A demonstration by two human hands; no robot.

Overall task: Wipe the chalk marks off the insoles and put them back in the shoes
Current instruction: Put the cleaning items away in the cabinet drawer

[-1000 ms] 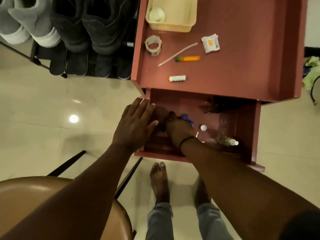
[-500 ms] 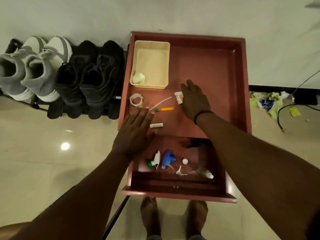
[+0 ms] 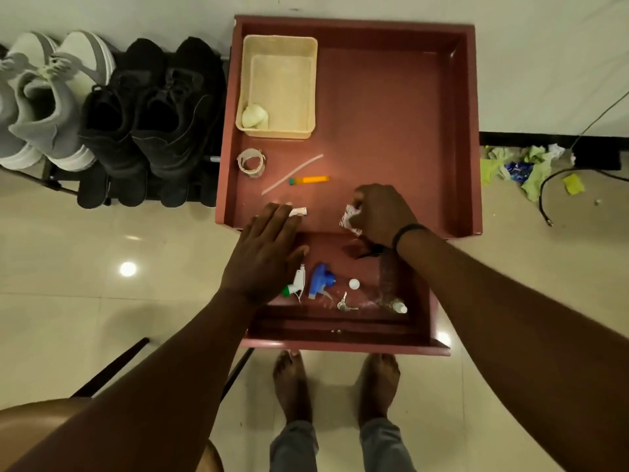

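At the desk front edge, right hand pinches a white packet; left hand lies flat; black shoes upper left

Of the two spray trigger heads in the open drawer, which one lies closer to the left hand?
The white spray head with the green nozzle. It lies right beside the left hand, while the blue spray head sits further right in the drawer.

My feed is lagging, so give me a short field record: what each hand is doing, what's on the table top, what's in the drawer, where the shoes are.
left hand: flat, fingers straight, at table's front edge
right hand: pinching small white packet
table top: cream basket, tape roll, orange marker
drawer: open; white spray nozzle, blue spray nozzle, white cap
shoes: rack left of table
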